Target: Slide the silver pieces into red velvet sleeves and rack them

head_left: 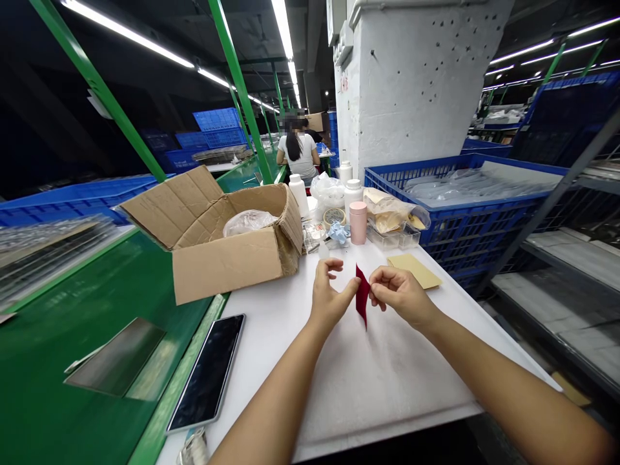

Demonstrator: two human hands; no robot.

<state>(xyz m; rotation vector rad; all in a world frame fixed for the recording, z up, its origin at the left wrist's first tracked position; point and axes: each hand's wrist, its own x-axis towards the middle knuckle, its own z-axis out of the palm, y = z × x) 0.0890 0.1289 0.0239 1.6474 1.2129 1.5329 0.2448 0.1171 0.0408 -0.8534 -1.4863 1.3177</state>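
Observation:
Over the white table I have a small, thin, dark red piece (361,298), perhaps cloth, seen nearly edge-on. My right hand (400,294) pinches its right edge between thumb and fingertips. From the other side, the thumb of my left hand (332,294) touches the piece near its top, while the other fingers are curled apart from it. To the right, beyond my right hand, lies a yellowish paper stack (414,270). A pink cylindrical container (358,223) stands behind the red piece.
An open cardboard box (227,261) and a phone (207,374) are on the left. A green conveyor belt (97,310) runs alongside, carrying a flat panel (119,355). White bottles (353,194) stand at the back. A blue crate (445,223) and a metal rack (566,284) border the right. A person (300,155) sits farther off.

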